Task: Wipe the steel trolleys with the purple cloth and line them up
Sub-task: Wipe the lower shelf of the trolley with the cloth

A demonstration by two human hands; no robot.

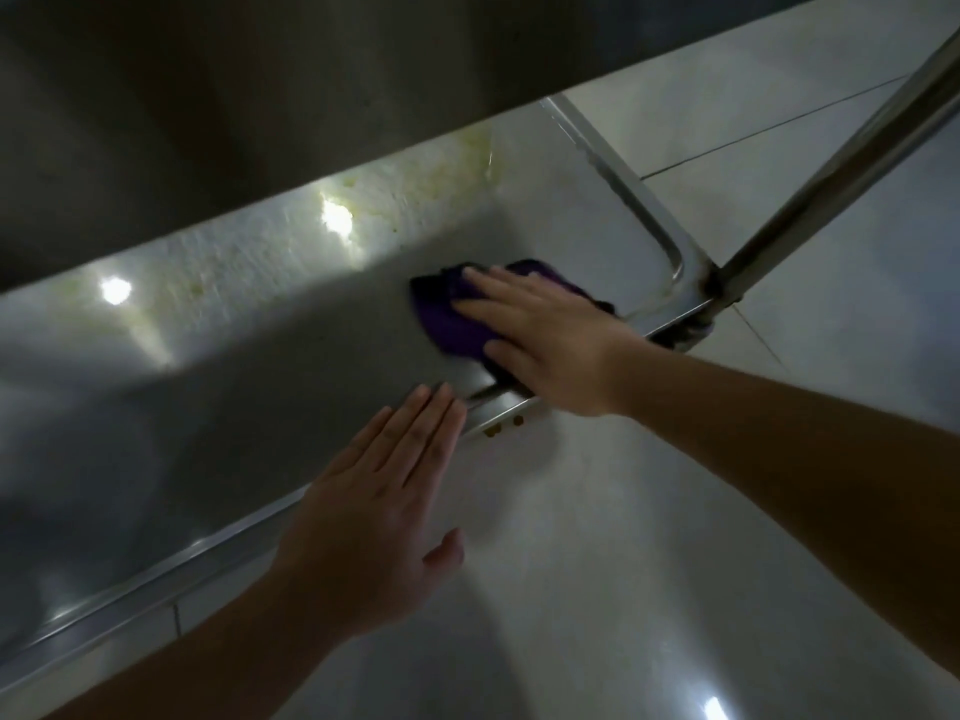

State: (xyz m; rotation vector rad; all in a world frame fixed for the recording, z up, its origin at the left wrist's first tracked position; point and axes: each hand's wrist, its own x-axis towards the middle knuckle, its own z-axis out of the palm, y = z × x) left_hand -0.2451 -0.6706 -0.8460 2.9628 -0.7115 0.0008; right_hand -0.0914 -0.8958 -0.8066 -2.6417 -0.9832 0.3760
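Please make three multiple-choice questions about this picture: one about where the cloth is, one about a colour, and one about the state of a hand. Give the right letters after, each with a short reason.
1. Where does the cloth lie?
A. on the floor tiles
B. on the trolley shelf, near its corner post
C. hung over the slanted tube

2. What colour are the stains on the far part of the shelf?
A. yellowish-green
B. red
C. blue

3. How is the left hand?
A. a fist round the shelf rim
B. pinching the cloth
C. flat, fingers straight, holding nothing

Answers:
1 B: the purple cloth lies on the steel shelf under the right hand, close to the corner post.
2 A: the stains look yellowish-green.
3 C: the left hand is spread flat by the shelf's near rim, fingers straight.
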